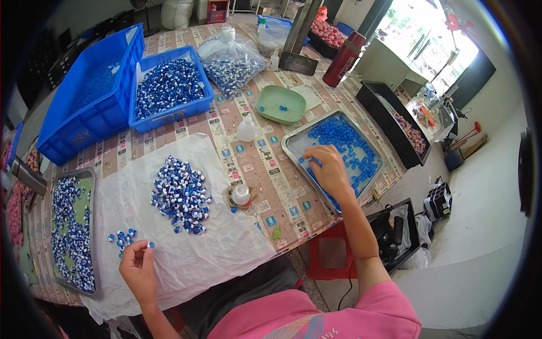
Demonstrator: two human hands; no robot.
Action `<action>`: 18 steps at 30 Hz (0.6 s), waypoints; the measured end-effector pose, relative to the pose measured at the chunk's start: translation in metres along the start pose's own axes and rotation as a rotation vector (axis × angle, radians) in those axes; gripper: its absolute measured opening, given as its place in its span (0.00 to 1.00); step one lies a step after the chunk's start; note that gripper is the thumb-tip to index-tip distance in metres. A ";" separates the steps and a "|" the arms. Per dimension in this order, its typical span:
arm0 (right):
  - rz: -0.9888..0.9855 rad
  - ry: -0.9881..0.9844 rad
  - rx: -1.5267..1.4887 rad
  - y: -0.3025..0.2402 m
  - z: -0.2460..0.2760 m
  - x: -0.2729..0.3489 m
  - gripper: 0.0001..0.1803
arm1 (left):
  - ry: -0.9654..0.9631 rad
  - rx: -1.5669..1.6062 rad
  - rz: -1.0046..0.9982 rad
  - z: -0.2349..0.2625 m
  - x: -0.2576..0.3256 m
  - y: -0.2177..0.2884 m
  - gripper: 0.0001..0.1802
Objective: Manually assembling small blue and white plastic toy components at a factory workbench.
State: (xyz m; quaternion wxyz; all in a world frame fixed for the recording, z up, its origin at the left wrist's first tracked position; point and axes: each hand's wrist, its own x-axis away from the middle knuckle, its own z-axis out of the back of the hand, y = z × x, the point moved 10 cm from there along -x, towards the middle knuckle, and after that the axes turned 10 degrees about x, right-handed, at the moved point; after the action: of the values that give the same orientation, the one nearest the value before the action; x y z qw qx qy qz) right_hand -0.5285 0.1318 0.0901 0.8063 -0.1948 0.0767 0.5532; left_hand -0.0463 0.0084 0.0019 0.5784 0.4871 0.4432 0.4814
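My left hand [139, 271] pinches a small blue bead [151, 244] between thumb and fingertip, above a white paper sheet [231, 243]. Beside it lies a small cluster of blue beads [120, 238]. Farther in on the sheet is a heap of blue-and-white beads [180, 195]. My right hand [328, 168] reaches over a metal tray [300, 146] of clear blue beads [336, 131], fingers bent together; whatever is between them cannot be made out. Between the hands, a small white cup [241, 195] sits on a brown pad.
A green dish [274, 117] and white squeeze bottle [246, 130] stand mid-table. At far left are blue crates [84, 127] and a bead-filled bag [226, 48]; a second metal tray [95, 237] lies nearer. A red thermos [343, 59] and black trough [389, 135] are at right.
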 end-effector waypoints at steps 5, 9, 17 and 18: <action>0.049 -0.078 0.069 0.012 -0.023 -0.009 0.10 | 0.070 -0.262 -0.153 0.016 -0.009 0.009 0.09; 0.087 -0.079 0.013 0.010 -0.028 -0.013 0.09 | 0.146 -0.385 -0.259 0.018 -0.009 0.029 0.11; 0.064 0.015 -0.321 -0.055 0.002 0.013 0.08 | 0.125 -0.387 -0.357 -0.017 0.010 0.046 0.14; 0.036 -0.036 -0.372 -0.065 0.002 0.018 0.09 | 0.128 -0.389 -0.354 -0.022 0.011 0.046 0.14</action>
State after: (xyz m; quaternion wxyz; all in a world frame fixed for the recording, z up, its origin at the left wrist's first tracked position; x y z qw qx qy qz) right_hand -0.4623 0.1273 0.1004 0.7477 -0.3292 -0.0378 0.5754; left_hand -0.0724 0.0247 0.0444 0.7071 0.2506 0.4562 0.4786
